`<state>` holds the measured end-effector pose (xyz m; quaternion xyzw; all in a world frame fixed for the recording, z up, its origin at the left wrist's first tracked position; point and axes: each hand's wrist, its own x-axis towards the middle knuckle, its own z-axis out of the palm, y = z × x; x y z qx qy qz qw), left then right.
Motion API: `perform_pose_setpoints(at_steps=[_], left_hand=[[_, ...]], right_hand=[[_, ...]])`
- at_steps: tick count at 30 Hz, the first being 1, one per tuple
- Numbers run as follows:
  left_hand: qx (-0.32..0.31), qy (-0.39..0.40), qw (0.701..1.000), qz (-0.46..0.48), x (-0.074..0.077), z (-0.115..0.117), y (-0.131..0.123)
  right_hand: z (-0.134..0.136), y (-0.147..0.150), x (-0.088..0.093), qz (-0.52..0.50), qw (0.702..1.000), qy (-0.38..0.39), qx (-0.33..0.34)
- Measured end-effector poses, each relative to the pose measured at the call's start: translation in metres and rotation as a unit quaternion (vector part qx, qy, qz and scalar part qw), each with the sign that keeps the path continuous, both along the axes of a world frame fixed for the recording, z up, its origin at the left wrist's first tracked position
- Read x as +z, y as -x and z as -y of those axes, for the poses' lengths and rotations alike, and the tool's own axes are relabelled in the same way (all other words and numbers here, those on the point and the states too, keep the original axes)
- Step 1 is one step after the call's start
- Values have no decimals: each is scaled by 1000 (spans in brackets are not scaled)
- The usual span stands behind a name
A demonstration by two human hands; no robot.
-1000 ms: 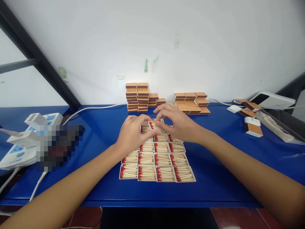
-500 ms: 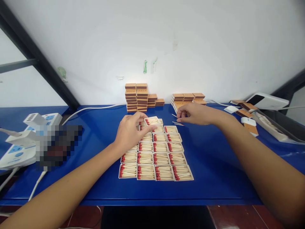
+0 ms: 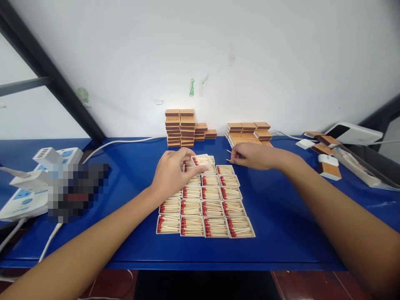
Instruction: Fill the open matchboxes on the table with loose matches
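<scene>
Big change on my feed: the right hand [image 3: 253, 156] has left the held tray and is now down on the blue table [image 3: 281, 216], right of the tray rows, at a couple of loose matches [image 3: 228, 151]. Its thumb and fingertips are drawn close together; I can't tell whether they pinch a match. Compared with half a second ago, more of those matches are hidden behind the fingers.

Left hand [image 3: 170, 173] hasn't really moved: thumb and fingers pinch one match-filled tray [image 3: 193, 160] at the far end of the rows of open trays [image 3: 204, 228], overlapping them. I read this as the work splitting: left steadies the tray, right deals with strays, so that tray isn't settled yet. Closed matchboxes stacked far left [image 3: 180, 128] and far right [image 3: 248, 128] look unchanged.
</scene>
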<state>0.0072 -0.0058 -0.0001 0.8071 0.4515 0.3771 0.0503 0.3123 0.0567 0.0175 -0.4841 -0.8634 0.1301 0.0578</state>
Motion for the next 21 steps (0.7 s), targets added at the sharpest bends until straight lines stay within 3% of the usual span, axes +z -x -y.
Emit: perform_pose_setpoints(at_steps=[7,11,17,21], left_hand=[[-6,-1,1000,-1,1,0,-1],[-8,-1,1000,-1,0,0,-1],[-10,-3,1000,-3,0,0,-1],[-20,-4,1000,-6,1,1,-1]], right_hand=[[12,20,16,-49,999,-18,-11],[17,28,19,-63,998,10,-12],[21,35,20,-138,989,28,40],[27,42,23,-170,984,19,38]])
